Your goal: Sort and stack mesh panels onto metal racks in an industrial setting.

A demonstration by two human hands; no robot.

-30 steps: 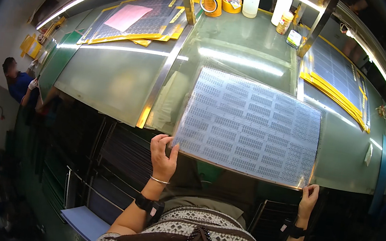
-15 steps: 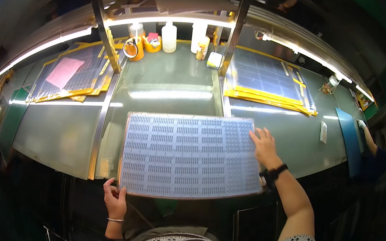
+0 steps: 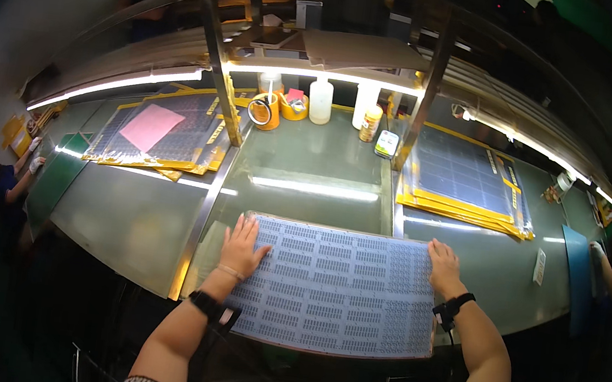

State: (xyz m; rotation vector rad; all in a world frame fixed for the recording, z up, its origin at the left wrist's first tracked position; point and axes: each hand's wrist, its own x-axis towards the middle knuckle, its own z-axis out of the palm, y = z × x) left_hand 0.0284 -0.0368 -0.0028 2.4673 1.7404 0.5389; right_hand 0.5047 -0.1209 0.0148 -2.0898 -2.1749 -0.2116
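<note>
Panel (image 3: 340,293), pale and finely patterned, low in the centre of the frame.
Left hand (image 3: 240,248) spread wide over the upper left corner; right hand (image 3: 446,269) at the top of the right edge, pinch or mere touch impossible to tell. Beyond the far edge, a stretch of green tabletop (image 3: 309,165) up to the white bottle (image 3: 320,103) at upper centre.

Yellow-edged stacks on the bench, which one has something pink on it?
The left stack: a pink sheet lies on it, while the right stack carries none.
</note>
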